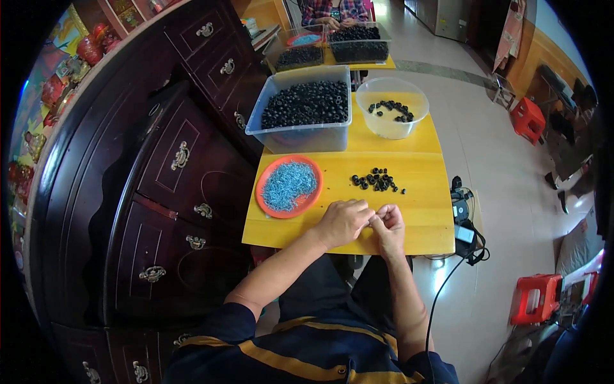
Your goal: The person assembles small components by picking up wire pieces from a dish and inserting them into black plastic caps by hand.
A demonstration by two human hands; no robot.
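Observation:
My left hand [346, 221] and my right hand [388, 228] meet over the front part of the yellow table [419, 211]. Both have their fingers closed and pinched together; whatever lies between them is too small to make out. Just beyond my hands is a loose group of small black ring-shaped parts [377, 180]. An orange-red plate [261, 198] heaped with thin, shiny blue-silver pieces [288, 185] lies to the left of my left hand.
A clear plastic bin [307, 138] full of black parts [304, 105] stands at the back left. Beside it, a round clear tub [391, 128] holds several more. Dark wooden drawers [173, 160] line the left side. Farther off, a person [342, 13] sits behind similar bins. Red stools [536, 299] stand at right.

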